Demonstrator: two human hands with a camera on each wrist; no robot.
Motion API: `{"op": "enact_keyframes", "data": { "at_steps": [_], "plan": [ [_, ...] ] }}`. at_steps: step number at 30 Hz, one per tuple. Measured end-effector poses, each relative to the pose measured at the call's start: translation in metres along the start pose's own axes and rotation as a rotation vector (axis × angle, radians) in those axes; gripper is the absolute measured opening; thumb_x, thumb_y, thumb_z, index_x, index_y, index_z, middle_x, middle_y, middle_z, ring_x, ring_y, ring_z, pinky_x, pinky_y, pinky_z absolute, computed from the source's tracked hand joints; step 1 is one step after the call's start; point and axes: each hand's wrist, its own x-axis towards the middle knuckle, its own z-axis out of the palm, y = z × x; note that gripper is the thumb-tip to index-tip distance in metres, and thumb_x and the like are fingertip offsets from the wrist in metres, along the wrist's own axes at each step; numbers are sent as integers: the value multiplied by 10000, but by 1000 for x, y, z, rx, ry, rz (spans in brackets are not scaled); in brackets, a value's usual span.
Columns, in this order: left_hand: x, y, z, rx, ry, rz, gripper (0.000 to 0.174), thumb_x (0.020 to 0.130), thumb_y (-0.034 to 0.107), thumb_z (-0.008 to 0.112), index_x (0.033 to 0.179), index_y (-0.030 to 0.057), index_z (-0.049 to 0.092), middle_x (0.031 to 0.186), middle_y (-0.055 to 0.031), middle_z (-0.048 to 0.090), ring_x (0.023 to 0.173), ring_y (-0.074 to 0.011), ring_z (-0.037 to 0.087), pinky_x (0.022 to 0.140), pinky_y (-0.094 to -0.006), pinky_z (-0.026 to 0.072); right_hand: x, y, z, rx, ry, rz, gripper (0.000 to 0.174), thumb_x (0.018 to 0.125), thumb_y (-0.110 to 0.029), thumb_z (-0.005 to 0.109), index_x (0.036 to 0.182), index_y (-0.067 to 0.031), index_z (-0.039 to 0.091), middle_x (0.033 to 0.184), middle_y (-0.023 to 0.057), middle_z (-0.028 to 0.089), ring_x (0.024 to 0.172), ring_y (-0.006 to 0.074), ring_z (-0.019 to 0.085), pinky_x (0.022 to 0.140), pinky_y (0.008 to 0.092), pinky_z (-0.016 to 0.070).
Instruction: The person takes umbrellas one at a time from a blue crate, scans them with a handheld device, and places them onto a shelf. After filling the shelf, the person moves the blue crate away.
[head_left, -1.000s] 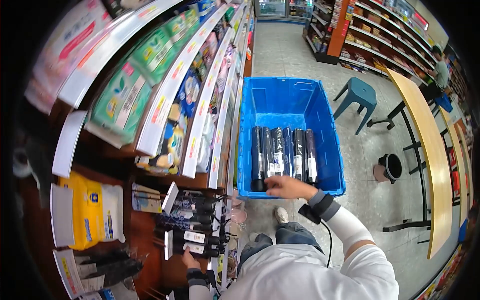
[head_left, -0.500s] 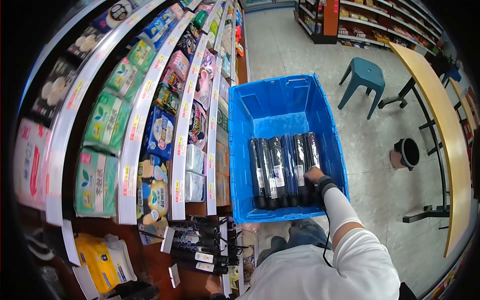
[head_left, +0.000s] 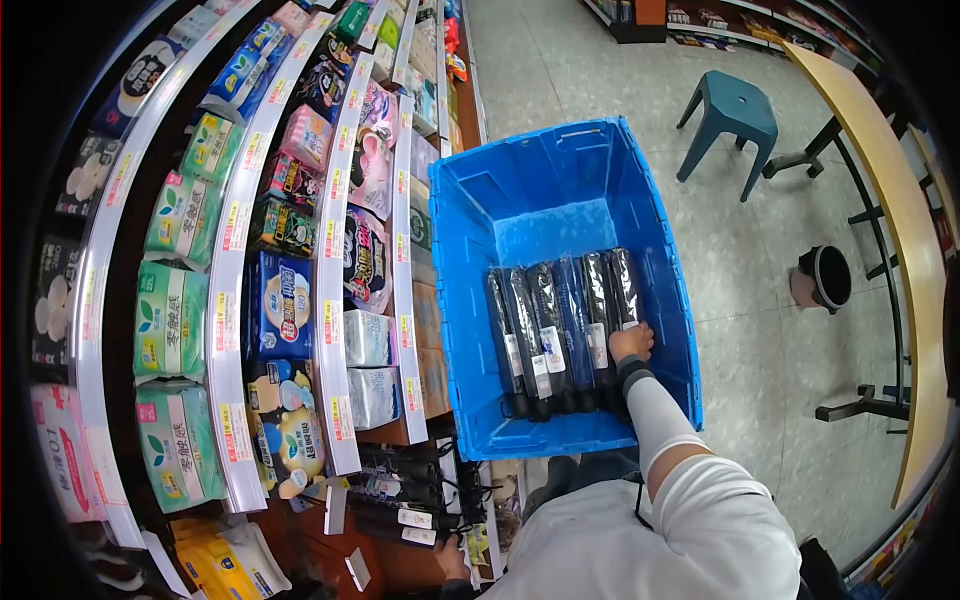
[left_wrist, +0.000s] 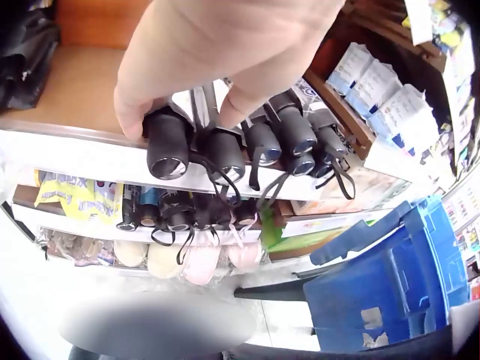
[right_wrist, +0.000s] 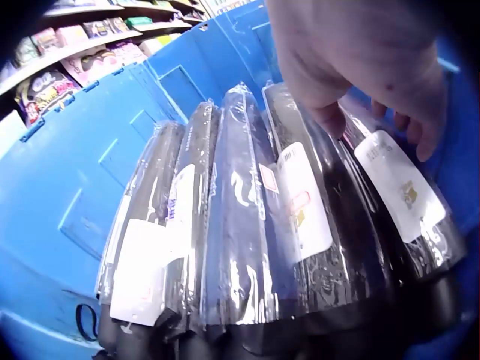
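Observation:
Several folded umbrellas in clear sleeves lie side by side in the blue crate, handles toward the person. My right hand is at the rightmost one; in the right wrist view this hand has its thumb and fingers on either side of that umbrella. On the lower shelf, my left hand is beside a row of black umbrellas. The left wrist view shows the hand with thumb and fingers around the handle end of an umbrella; the palm hides its upper part.
Shelves of packaged goods line the left side. Right of the crate stand a green stool, a bin and a long wooden table. More umbrellas hang on a lower rack.
The right hand has moved from the crate's near edge to the rightmost umbrella. The head view has shifted, bringing more shelf packs into sight. The left hand stays by the shelf umbrellas.

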Motion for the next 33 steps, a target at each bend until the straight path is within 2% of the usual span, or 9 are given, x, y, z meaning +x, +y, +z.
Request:
{"op": "enact_keyframes", "data": {
  "at_steps": [2, 6, 8, 15, 17, 21, 24, 29, 33],
  "plan": [
    [5, 0, 7, -11, -8, 48, 437, 684, 110, 565, 1072, -21, 412, 897, -73, 516, 758, -158, 459, 592, -278, 365, 4, -7, 3, -10, 18, 110, 412, 708, -142, 479, 1082, -4, 378, 1093, 163, 383, 1039, 311, 382, 870, 427, 319],
    [2, 6, 16, -20, 18, 92, 471, 683, 83, 575, 1100, -17, 382, 897, -80, 517, 707, -155, 465, 579, -275, 370, 4, -12, 0, -81, -55, 132, 409, 714, -143, 480, 1085, -9, 370, 1096, 169, 375, 1042, 309, 381, 867, 428, 319],
    [4, 6, 16, 69, -134, 50, 624, 697, 172, 568, 1228, 37, 269, 1072, -105, 450, 948, -212, 426, 735, -334, 362, 1, -11, -3, -76, -46, 80, 397, 724, -146, 476, 1080, -12, 363, 1098, 181, 384, 1042, 319, 384, 869, 432, 318],
    [18, -4, 17, 35, -117, 112, 623, 710, 161, 558, 1238, 28, 254, 1075, -105, 441, 950, -210, 417, 754, -330, 368, 23, 0, 10, -60, -107, 84, 349, 756, -145, 454, 1070, -20, 367, 1108, 182, 408, 1043, 324, 398, 870, 439, 317],
    [9, 4, 22, 10, -67, 103, 585, 703, 64, 572, 1187, -71, 274, 992, -139, 495, 859, -193, 473, 747, -282, 375, 20, 0, 13, -119, -49, 53, 326, 777, -143, 432, 1076, -30, 368, 1106, 165, 413, 1041, 319, 399, 865, 428, 325],
    [16, -2, 19, 23, -121, 111, 593, 713, 149, 557, 1219, 31, 271, 1037, -83, 460, 908, -190, 428, 752, -335, 370, 19, 1, 13, -227, -73, 21, 313, 793, -150, 414, 1083, -40, 368, 1107, 155, 416, 1042, 316, 396, 864, 418, 331],
    [11, -3, 23, 33, -75, 129, 596, 716, 84, 572, 1193, -80, 254, 1022, -145, 486, 895, -202, 475, 771, -290, 373, 18, -1, 12, -221, -54, 27, 301, 796, -142, 411, 1080, -50, 372, 1093, 146, 431, 1038, 313, 413, 863, 415, 339],
    [4, -9, 23, 31, -56, 129, 601, 724, 94, 568, 1204, -68, 245, 1079, -161, 465, 955, -220, 464, 824, -308, 359, 28, 1, 0, -48, -205, 98, 369, 731, -134, 523, 1055, -37, 377, 1117, 155, 441, 1051, 312, 438, 873, 415, 342],
    [3, -12, 22, 34, -43, 113, 601, 725, 97, 570, 1207, -59, 248, 1107, -167, 449, 989, -229, 455, 844, -311, 348, 25, 2, 0, -82, -152, 60, 413, 705, -140, 555, 1060, -29, 375, 1127, 172, 437, 1045, 315, 444, 875, 418, 344]
  ]
}}
